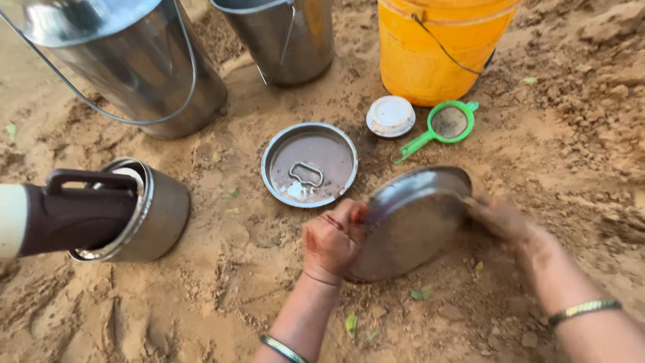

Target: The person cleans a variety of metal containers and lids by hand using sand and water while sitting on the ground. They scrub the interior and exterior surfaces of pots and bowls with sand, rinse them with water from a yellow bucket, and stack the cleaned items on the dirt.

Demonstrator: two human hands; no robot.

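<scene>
Scrubbing a steel plate (410,225) with sand, about midway by the look: surface dull, gritty, not yet rinsed. Plate tilted on the ground at five o'clock from the lid (309,163). Left hand (332,238) closed on its near rim; right hand (497,218) blurred, gripping the far edge.

Light: warm, even daylight; your whole view is bright, with no dim corners.
Shadows: soft and short, pooled just beyond the steel pails (144,74) and the yellow bucket (440,47), far above your fingers.
Glare: pale sheen on the steel plate (410,222) between your fingers; bright streaks on the pails.
Blur: your right hand (500,218) is smeared by motion; your left hand (332,238) is a little soft.
Distortion: pails lean outward at the top edge.
</scene>
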